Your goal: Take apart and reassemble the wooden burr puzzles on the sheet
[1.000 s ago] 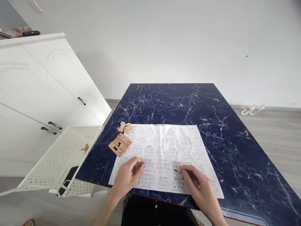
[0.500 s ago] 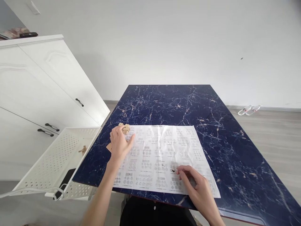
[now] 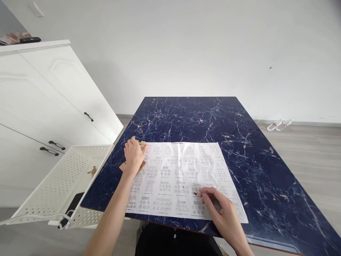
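Observation:
My left hand (image 3: 132, 154) is wrapped round a pale wooden interlocking block puzzle (image 3: 142, 144) at the far left corner of the paper sheet, hiding most of it. Below that hand, flat brown wooden plates (image 3: 141, 167) stick out on both sides of the wrist. A printed instruction sheet (image 3: 170, 177) with rows of small diagrams and fold creases lies flat on the table. My right hand (image 3: 220, 206) rests on the sheet's near right part, fingers curled and thumb close to the index fingertip, with nothing visible in it. A small dark spot (image 3: 195, 193) on the paper lies beside those fingertips.
The dark blue marble-patterned table (image 3: 191, 117) extends beyond the sheet. At its left, a white perforated basket (image 3: 61, 177) holds a small wooden piece (image 3: 92, 171) and a black object (image 3: 71, 209); a white cable (image 3: 34, 215) crosses its near end. White cabinets (image 3: 53, 89) stand behind.
My left hand has moved from the sheet's near left part up and left to the wooden block puzzle and closed round it. My right hand has stayed in place on the paper.

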### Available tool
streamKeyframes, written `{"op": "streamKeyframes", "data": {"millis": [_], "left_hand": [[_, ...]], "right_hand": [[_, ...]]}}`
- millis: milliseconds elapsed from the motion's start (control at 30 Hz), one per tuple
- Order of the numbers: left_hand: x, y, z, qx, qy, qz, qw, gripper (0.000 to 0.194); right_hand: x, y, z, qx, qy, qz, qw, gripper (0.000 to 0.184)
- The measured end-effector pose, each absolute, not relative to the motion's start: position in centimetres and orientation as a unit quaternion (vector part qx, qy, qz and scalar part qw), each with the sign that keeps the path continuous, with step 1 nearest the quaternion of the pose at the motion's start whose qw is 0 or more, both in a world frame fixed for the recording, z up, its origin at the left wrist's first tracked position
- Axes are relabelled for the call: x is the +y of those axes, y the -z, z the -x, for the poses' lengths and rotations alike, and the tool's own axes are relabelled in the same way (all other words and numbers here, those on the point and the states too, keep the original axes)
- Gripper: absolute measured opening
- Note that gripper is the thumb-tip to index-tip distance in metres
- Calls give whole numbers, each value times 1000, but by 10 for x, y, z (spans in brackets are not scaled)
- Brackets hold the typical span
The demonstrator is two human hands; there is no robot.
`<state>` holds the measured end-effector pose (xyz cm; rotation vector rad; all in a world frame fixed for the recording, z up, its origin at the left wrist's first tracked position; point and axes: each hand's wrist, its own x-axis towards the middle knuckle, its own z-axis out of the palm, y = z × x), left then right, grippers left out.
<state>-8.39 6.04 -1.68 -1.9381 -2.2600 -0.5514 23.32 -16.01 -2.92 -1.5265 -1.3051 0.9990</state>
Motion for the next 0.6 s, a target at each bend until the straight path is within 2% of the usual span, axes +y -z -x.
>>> {"op": "streamKeyframes", "data": {"millis": [233,433,500,600], "left_hand": [[68,18,90,-718,225,658,41,56],[38,6,58,-641,272,717,-16,60],[10,3,35,-602,266,750,-64,59],[-35,1,3,-485,235,812,-223,66]], "right_hand": [[-161,27,-234,-531,-400,615,424,35],[-159,25,-233,-526,-393,617,434,36],[-158,26,-234,-534,-398,609,431,35],[-156,27,-237,-549,-402,600,422,34]]}}
